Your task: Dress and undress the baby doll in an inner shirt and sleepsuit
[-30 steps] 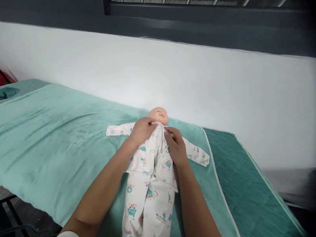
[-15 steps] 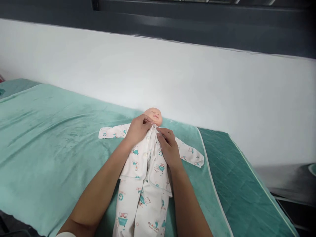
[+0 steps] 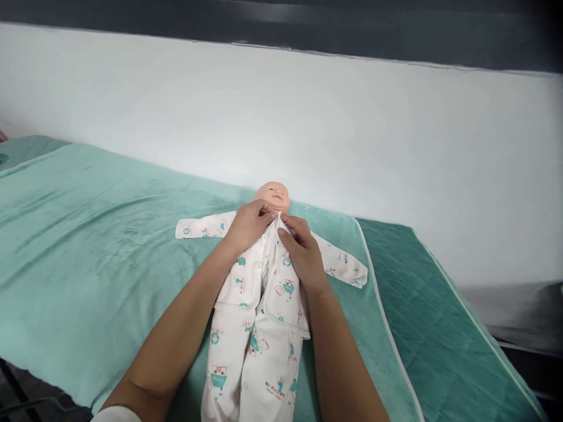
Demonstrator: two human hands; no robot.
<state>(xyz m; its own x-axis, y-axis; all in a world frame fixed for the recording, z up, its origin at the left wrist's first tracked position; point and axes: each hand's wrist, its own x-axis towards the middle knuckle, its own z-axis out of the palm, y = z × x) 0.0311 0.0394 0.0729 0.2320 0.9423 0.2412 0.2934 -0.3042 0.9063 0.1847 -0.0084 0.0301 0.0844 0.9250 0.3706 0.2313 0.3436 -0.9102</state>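
Pinching the two front edges of the doll's shirt [image 3: 264, 266] at the collar, we have both hands meeting just under the chin of the doll [image 3: 273, 194]. Our left hand [image 3: 248, 225] lies over the chest on the left half of the shirt, its fingertips [image 3: 267, 209] closed on the cloth at the neck opening; our right hand [image 3: 299, 253] rests on the right half, thumb and forefinger clenched on the opposite edge, so both grips are grasping fabric and the two sets of fingertips nearly touch. Below the hands the shirt front runs down in a line with small buttons showing on the left flap, and its lower hem lies loose over the patterned trousers [image 3: 250, 363], which stretch toward us between our forearms. The sleeves [image 3: 199, 227] are spread flat to either side, the left one pointing away to the left, the right one angled down to the right. The doll lies on its back, head toward the wall, on a light green towel [image 3: 88, 246] with a white edge. That towel covers a darker green quilted mattress [image 3: 440, 328] of the bed, which shows to the right. Behind the doll's head rises a white wall [image 3: 352, 129] with a dark band above it.
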